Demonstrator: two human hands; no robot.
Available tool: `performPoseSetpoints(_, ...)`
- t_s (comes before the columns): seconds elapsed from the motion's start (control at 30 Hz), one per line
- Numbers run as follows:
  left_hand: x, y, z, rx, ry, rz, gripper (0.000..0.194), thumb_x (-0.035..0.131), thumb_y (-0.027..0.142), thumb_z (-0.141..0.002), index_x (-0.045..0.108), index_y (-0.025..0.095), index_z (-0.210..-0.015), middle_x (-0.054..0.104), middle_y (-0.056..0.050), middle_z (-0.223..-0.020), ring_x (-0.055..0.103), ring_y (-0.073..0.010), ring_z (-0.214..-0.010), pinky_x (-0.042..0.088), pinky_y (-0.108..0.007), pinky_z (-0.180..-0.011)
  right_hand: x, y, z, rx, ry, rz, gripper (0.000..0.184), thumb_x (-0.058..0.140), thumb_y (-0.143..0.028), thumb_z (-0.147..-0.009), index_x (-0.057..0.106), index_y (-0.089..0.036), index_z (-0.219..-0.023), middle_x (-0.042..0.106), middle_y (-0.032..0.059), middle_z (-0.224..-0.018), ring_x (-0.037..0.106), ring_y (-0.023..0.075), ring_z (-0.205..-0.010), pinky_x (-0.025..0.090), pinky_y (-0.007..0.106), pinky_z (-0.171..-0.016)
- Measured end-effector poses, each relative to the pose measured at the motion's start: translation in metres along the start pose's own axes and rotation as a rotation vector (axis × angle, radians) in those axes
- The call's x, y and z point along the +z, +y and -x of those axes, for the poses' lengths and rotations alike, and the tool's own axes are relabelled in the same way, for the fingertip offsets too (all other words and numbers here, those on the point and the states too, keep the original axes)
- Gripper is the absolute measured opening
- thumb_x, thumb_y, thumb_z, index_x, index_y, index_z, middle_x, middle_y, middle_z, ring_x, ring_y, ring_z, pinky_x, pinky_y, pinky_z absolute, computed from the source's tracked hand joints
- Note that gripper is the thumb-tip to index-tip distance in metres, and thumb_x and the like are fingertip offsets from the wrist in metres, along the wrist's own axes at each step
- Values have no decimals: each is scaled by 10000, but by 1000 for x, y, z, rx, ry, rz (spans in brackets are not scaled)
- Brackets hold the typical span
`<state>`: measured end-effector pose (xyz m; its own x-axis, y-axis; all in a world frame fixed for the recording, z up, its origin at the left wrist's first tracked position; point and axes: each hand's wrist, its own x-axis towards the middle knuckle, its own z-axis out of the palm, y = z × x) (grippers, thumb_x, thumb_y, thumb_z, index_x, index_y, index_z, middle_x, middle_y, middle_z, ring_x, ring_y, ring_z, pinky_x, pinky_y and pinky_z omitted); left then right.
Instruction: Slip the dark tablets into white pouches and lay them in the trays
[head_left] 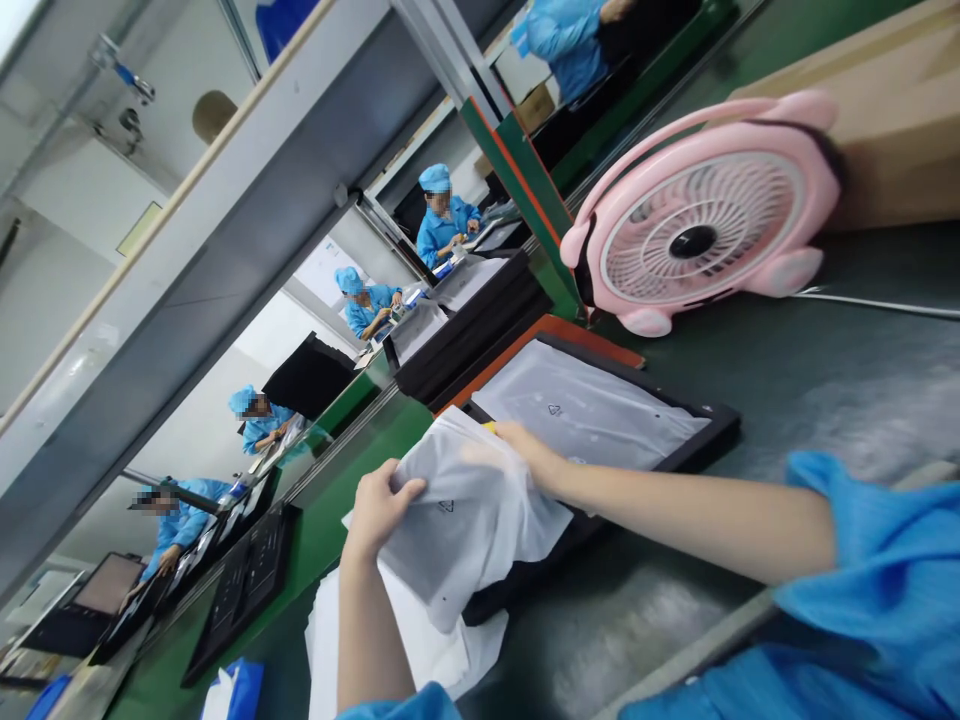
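A translucent white plastic bag (457, 510) with a small triangular mark hangs tilted between my hands, a flat greyish shape showing through it. My left hand (384, 505) pinches its left edge between thumb and fingers. At the bag's upper right is my right hand (529, 455), its fingers partly covered by the thin plastic; what they grip is hidden. A bit of yellow shows beside those fingertips. Just beyond, a flat bagged panel (592, 405) lies in a black tray (705, 435). Loose white sheets (405, 620) are under the bag I hold.
A pink fan (705, 235) stands at the right before a cardboard box (892, 120). Black trays (472, 325) are stacked beyond the bagged panel. A metal shelf beam (225, 220) crosses overhead. Several co-workers in blue sit along the green line. A blue packet (244, 690) lies lower left.
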<state>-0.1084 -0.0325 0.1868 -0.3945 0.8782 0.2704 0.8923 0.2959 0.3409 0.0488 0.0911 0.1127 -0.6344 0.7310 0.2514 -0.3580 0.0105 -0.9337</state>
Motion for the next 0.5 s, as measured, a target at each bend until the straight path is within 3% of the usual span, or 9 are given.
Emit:
performPoseSetpoints(0.07,-4,-8,1,-13,-26,91,318,586,468,-627,482,179,-543,402,41,-506,393,-112,-521,314,-222,-518,-6,-18,-17,-23,-104,30,169,706,-288,-516,596,-164,-550,610,-13,-570,561,161,-633,457,273,-628)
performPoseSetpoints(0.2,13,-22,12,-87,292,356,331,606,480,-618,524,163,-574,434,49,-503,402,-99,-523,325,-203,-517,-29,-43,-51,-32,-240,81,254,699,-336,-593,652,-178,-786,678,8,-798,594,135,-751,456,210,-650)
performPoseSetpoints(0.27,25,-29,15,-149,423,473,355,624,504,-609,576,153,-630,517,27,-547,470,-123,-566,369,-219,-552,-42,-50,-61,-40,-293,254,321,700,-363,-604,656,-182,-865,681,15,-845,597,122,-738,450,192,-627)
performPoseSetpoints(0.37,42,-37,14,-233,530,610,419,664,537,-561,614,138,-681,583,-4,-595,532,-153,-599,407,-247,-579,-54,-57,-72,-92,-330,541,265,741,-302,-526,670,-137,-722,644,-9,-621,567,110,-593,446,205,-610)
performPoseSetpoints(0.43,55,-40,10,-277,545,702,449,686,538,-535,627,132,-718,611,-22,-638,560,-165,-619,430,-263,-596,-55,-63,-84,-119,-297,595,177,735,-235,-503,644,-121,-604,564,-36,-473,517,100,-484,445,225,-587)
performPoseSetpoints(0.5,70,-42,5,-314,549,803,464,698,532,-524,629,134,-752,636,-38,-697,580,-169,-660,451,-275,-633,-50,-73,-99,-150,-219,581,124,708,-176,-519,636,-117,-602,547,-40,-458,503,99,-460,451,237,-588)
